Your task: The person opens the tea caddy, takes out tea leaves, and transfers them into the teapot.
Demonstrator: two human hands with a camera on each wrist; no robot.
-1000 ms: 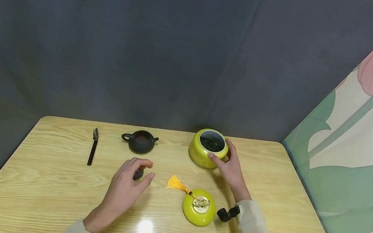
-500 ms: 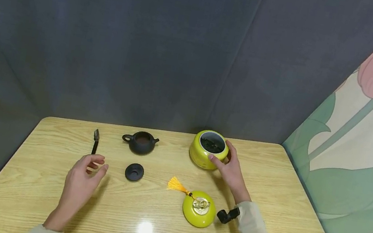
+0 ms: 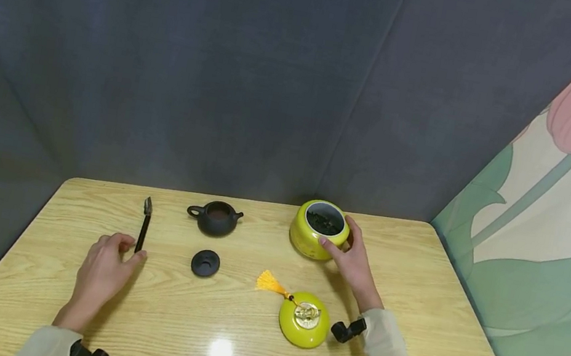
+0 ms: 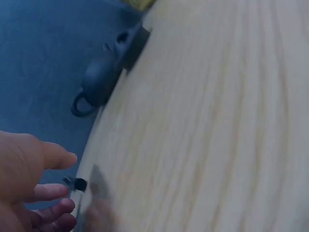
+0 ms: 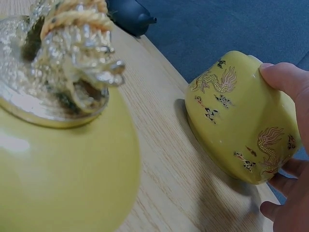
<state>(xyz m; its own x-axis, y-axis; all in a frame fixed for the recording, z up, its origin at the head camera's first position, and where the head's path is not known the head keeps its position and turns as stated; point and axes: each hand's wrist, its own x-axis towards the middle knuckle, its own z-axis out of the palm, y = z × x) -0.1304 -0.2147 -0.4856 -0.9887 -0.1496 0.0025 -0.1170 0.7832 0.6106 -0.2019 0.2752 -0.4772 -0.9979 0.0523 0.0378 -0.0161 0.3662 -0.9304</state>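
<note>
My left hand [image 3: 103, 267] is at the lower end of a small scoop [image 3: 145, 224] with a black handle and metal head. In the left wrist view the handle's end [image 4: 80, 184] lies between thumb and fingers, with a gap showing. My right hand [image 3: 352, 266] holds a yellow tea jar [image 3: 304, 237] by its side, thumb at the rim and fingers behind. Dark leaves show inside, and dragons decorate its wall [image 5: 236, 116]. The jar's yellow lid [image 3: 302, 333], with a gold knob and orange tassel [image 3: 271, 282], lies nearer me.
A small dark teapot [image 3: 216, 226], uncovered, stands near the table's back edge between scoop and jar. Its round dark lid [image 3: 205, 264] lies in front of it. A dark curtain [image 3: 235, 70] hangs behind the wooden table [image 3: 171, 334], and a flower-patterned cloth [image 3: 557, 271] is at the right.
My left hand has moved left from the teapot lid to the scoop's handle, uncovering the lid. The right hand and the jar have stayed in place.
</note>
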